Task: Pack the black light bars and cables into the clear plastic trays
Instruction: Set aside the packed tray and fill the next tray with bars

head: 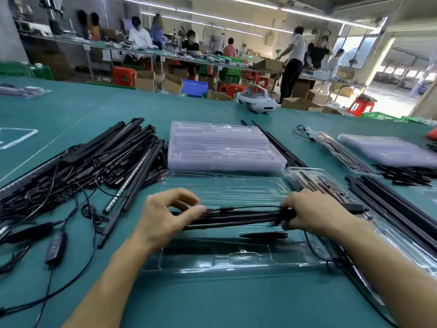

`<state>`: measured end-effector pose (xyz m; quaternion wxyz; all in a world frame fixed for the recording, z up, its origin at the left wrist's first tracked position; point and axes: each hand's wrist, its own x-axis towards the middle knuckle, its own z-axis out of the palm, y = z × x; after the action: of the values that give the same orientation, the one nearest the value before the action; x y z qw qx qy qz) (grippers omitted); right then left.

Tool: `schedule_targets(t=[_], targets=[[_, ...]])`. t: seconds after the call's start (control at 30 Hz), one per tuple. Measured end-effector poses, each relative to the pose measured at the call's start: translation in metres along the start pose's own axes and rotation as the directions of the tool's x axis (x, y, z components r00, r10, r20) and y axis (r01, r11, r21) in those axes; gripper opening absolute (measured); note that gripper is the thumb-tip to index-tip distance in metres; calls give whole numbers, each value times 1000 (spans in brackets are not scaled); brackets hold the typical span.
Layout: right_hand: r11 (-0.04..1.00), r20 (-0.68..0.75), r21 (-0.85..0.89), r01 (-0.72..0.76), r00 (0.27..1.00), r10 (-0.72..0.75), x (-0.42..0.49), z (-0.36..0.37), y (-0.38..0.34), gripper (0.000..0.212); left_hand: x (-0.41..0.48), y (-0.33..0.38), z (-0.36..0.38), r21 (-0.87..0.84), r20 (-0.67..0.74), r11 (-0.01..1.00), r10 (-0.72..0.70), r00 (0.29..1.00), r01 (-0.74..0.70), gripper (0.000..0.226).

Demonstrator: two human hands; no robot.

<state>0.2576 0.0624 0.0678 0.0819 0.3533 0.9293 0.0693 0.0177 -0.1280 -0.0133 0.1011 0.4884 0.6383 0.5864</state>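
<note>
Head view, nearest first: two bare forearms reach in from the bottom edge over the green counter. Under them lies an open clear tray, its moulded halves spread flat. One short black piece sits in a slot near its middle.

Just above the tray, the left hand and the right hand hold a bundle of black light bars crosswise between them. The left grip is closed on the bundle's left end, thumb against curled fingers. The right grip is wrapped round the right end, where a black plug block pokes out past the knuckles. A thin cable arches along the top of the bundle, and another length drops from the right hand across the tray toward the lower right. Whether the bundle touches the tray cannot be told.

To the left, an inline controller lies among tangled leads, and beyond it a big loose pile of light bars fans out. To the right, long loose bars lie beside a filled tray.

Behind the open tray stands a stack of clear trays, and a second stack sits farther right. Near the counter's far edge rests a white headset. Beyond it, blurred people work at long benches among cardboard boxes and red stools.
</note>
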Motion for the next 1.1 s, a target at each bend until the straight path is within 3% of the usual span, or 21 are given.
schedule_targets(t=[0.07,0.13,0.4,0.63,0.77,0.97,1.1], targets=[[1000,1,-4,7,1000,-7,3,5,-4,33,-5,0,3,389,174,918,10,985,-78,48],[1000,17,3,14,1000,-14,4,8,-7,32,-6,0,5,530,249,838,-8,969,-129,59],[999,-57,26,33,998,-32,2,17,-6,38,-6,-7,9,600,402,777,-85,912,-192,50],[996,-71,65,-61,995,66,-14,22,11,24,-8,-7,11,607,367,763,-23,930,-221,40],[985,4,115,-132,991,133,-20,19,20,34,-8,-7,12,619,372,743,10,928,-256,35],[990,-69,80,-119,990,125,-11,31,17,60,-9,-1,9,594,313,761,80,946,-261,28],[995,10,29,-100,995,100,-1,38,11,56,-9,-1,6,569,329,792,29,944,-223,30]])
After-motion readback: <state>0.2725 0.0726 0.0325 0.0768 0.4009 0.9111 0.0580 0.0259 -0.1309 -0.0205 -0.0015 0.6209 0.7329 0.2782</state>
